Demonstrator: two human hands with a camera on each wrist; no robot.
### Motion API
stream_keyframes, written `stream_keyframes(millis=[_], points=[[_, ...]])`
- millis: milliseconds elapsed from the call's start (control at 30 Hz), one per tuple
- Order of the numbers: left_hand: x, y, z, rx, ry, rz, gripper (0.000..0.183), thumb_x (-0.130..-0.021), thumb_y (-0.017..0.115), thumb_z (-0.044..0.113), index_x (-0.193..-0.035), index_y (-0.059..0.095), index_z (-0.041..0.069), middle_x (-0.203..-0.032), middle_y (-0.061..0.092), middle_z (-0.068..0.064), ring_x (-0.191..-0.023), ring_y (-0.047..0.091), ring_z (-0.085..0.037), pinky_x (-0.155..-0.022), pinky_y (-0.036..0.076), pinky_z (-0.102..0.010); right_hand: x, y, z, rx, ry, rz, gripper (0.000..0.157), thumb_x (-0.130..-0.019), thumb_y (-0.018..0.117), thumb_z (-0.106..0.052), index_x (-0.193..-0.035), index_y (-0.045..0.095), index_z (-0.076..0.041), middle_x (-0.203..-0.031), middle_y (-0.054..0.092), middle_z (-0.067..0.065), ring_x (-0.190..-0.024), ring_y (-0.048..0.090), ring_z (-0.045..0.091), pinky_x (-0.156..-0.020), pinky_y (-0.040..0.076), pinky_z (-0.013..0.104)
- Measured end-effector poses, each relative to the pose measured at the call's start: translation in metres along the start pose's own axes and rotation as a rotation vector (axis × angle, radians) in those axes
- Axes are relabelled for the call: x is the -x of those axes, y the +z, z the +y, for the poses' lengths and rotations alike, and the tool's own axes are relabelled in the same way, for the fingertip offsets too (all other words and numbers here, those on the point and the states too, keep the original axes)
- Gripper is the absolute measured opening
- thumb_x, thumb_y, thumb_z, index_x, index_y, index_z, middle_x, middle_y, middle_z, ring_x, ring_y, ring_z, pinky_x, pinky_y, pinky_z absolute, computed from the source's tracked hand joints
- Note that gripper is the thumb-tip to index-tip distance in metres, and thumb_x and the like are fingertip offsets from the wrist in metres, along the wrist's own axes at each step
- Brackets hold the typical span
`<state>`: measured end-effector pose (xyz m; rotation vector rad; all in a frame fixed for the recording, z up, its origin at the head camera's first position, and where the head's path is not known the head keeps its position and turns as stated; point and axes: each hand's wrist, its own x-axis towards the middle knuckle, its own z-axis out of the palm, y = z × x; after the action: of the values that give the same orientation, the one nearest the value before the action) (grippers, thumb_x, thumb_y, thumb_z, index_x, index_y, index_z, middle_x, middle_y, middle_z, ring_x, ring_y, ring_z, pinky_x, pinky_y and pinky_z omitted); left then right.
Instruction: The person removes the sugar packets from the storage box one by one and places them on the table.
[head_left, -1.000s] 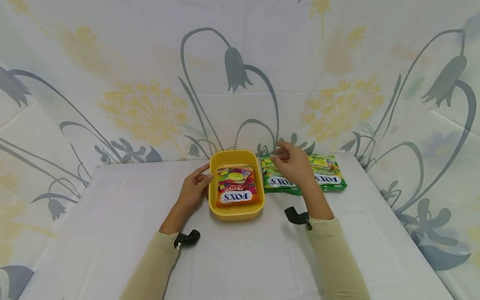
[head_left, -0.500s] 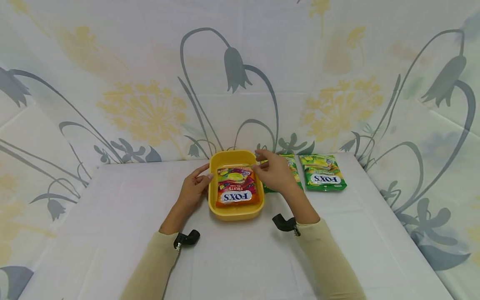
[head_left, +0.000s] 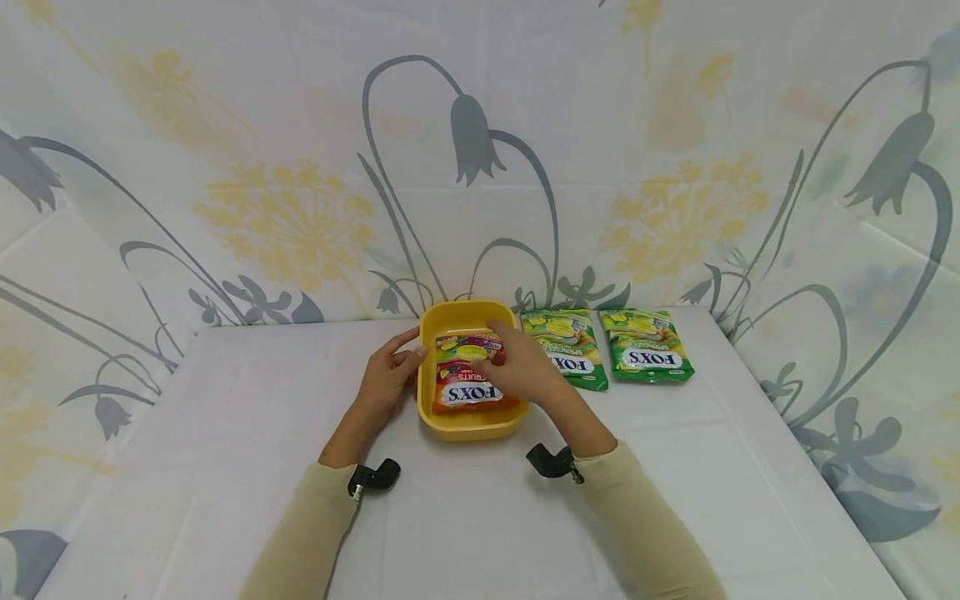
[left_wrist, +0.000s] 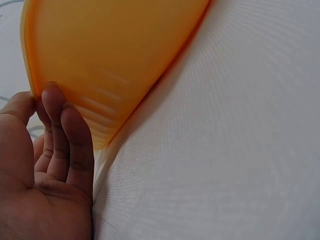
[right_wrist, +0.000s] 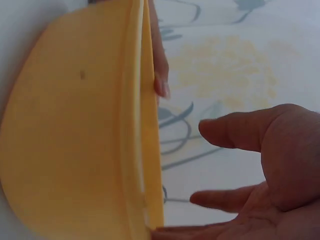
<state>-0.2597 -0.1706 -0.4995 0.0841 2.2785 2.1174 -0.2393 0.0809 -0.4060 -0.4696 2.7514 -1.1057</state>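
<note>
A yellow plastic tub stands on the table, with a red-orange bag of Fox's candy lying flat inside. My left hand grips the tub's left side. In the left wrist view its thumb is at the rim and its fingertips lie against the outer wall. Over the tub's right rim reaches my right hand, covering part of the red-orange bag. In the right wrist view, thumb and fingers are spread apart with nothing between them, beside the tub's rim.
Two green Fox's candy bags lie right of the tub: the nearer one close to its wall, the other farther right. A patterned cloth backdrop rises behind the white table.
My right hand has moved left from over the nearer green bag to over the tub, uncovering both green bags. My left hand and the tub have stayed in place.
</note>
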Motion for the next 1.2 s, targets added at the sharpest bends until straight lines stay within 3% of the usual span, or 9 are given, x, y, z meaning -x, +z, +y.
stream_keyframes(millis=[233,433,633,767,1000,1200], points=[[-0.001,0.0,0.0,0.021,0.014,-0.01,0.051,-0.096,0.067,0.038,-0.144,0.053,0.025,-0.089,0.069,-0.009,-0.063,0.059,-0.017,-0.058,0.053,-0.026,0.0,0.016,-0.006,-0.092,0.065,-0.028,0.08,-0.094,0.067,-0.03,-0.156,0.026,-0.004,-0.148,0.044,0.021,-0.124,0.052,0.033,-0.105,0.045,0.049],[-0.001,-0.001,0.003,0.039,-0.005,-0.029,0.051,-0.099,0.065,0.03,-0.147,0.05,0.022,-0.094,0.069,-0.017,-0.064,0.059,-0.015,-0.059,0.052,-0.025,-0.002,0.023,-0.005,-0.077,0.118,-0.014,0.083,-0.093,0.068,-0.033,-0.157,0.023,-0.005,-0.15,0.04,0.021,-0.131,0.046,0.034,-0.11,0.039,0.051],[0.009,0.001,0.025,0.054,-0.028,-0.056,0.053,-0.1,0.063,0.023,-0.149,0.046,0.012,-0.106,0.065,-0.032,-0.063,0.059,-0.015,-0.06,0.053,-0.028,-0.006,0.03,-0.003,-0.086,0.163,-0.006,0.076,-0.094,0.068,-0.032,-0.152,0.03,-0.001,-0.139,0.052,0.019,-0.122,0.054,0.032,-0.107,0.044,0.048],[0.013,0.002,0.032,0.049,-0.026,-0.061,0.053,-0.1,0.062,0.021,-0.149,0.045,0.009,-0.106,0.065,-0.033,-0.064,0.061,-0.013,-0.062,0.054,-0.028,-0.008,0.032,-0.001,-0.083,0.195,-0.014,0.075,-0.094,0.067,-0.031,-0.151,0.03,0.001,-0.136,0.053,0.019,-0.118,0.056,0.031,-0.105,0.045,0.048],[-0.001,0.0,0.008,0.052,-0.018,-0.033,0.051,-0.098,0.065,0.027,-0.147,0.05,0.02,-0.104,0.067,-0.027,-0.066,0.061,-0.014,-0.063,0.054,-0.024,-0.009,0.034,0.001,-0.137,0.157,0.021,0.072,-0.094,0.068,-0.024,-0.15,0.029,-0.001,-0.135,0.049,0.019,-0.121,0.052,0.032,-0.108,0.043,0.048],[0.0,0.001,0.004,0.038,0.015,-0.016,0.049,-0.097,0.066,0.031,-0.144,0.053,0.023,-0.092,0.069,-0.015,-0.064,0.06,-0.015,-0.061,0.054,-0.025,-0.008,0.035,0.002,-0.088,0.161,0.012,0.077,-0.095,0.067,-0.026,-0.152,0.022,0.0,-0.138,0.041,0.022,-0.121,0.051,0.034,-0.107,0.042,0.05]])
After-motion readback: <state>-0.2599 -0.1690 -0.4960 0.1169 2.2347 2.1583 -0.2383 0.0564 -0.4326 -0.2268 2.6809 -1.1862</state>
